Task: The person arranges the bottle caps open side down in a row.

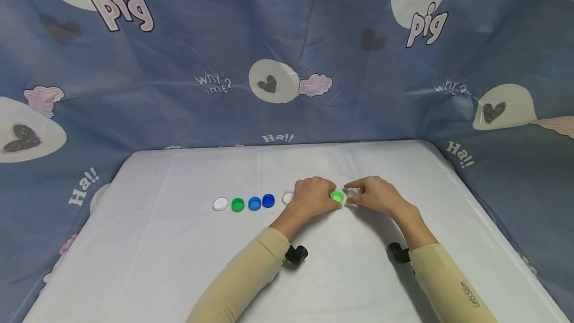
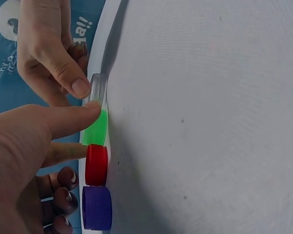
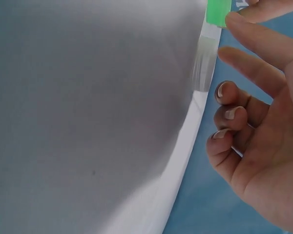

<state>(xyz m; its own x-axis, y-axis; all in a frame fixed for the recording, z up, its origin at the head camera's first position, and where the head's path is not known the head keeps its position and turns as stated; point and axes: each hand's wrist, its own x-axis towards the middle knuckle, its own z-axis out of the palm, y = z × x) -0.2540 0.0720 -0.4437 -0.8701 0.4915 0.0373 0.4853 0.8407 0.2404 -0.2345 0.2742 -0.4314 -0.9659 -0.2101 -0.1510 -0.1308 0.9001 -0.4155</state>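
Observation:
Between thumb and index finger, my left hand (image 1: 314,196) pinches a light green bottle cap (image 1: 337,197) on the white table; the thumb overlaps the cap's edge in the left wrist view. Just right of it stands a clear cap (image 3: 205,63), hard to make out in the head view. My right hand (image 1: 376,194) is beside this clear cap, thumb and index finger apart, the other fingers loosely bent. Beside the green cap, a red cap (image 2: 96,165) and a purple cap (image 2: 97,208) stand in the row, hidden behind my left hand in the head view.
Leftward the row holds a white cap (image 1: 288,198) partly covered by my left hand, a dark blue cap (image 1: 268,200), a lighter blue cap (image 1: 254,204), a green cap (image 1: 238,205) and another white cap (image 1: 220,204). A blue printed cloth (image 1: 358,108) hangs behind the table.

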